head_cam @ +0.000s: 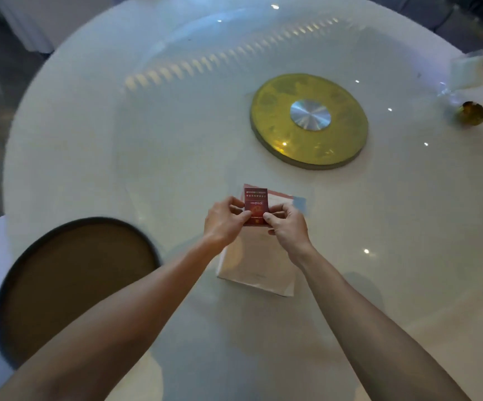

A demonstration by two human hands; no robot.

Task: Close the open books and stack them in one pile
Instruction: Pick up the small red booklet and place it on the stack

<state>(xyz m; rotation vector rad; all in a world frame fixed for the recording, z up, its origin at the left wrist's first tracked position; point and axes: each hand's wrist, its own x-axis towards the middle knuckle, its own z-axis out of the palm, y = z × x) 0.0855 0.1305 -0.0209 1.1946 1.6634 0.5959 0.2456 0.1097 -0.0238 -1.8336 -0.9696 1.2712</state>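
Note:
A small red booklet [256,205] is held closed between both hands, just above a pile on the round white table [118,146]. My left hand [225,224] pinches its left edge and my right hand [288,227] pinches its lower right corner. Under the hands lies a large white book [259,267], closed and flat. Behind the red booklet, a pink-edged white book [280,198] and a blue corner [300,203] stick out to the right. How these lower books overlap is partly hidden by my hands.
A yellow disc with a silver hub [309,120] sits under the glass turntable at the centre right. A round brown stool seat [75,282] stands at the table's lower left. A clear plastic bag [465,70] and a small brown object [474,112] lie at the far right.

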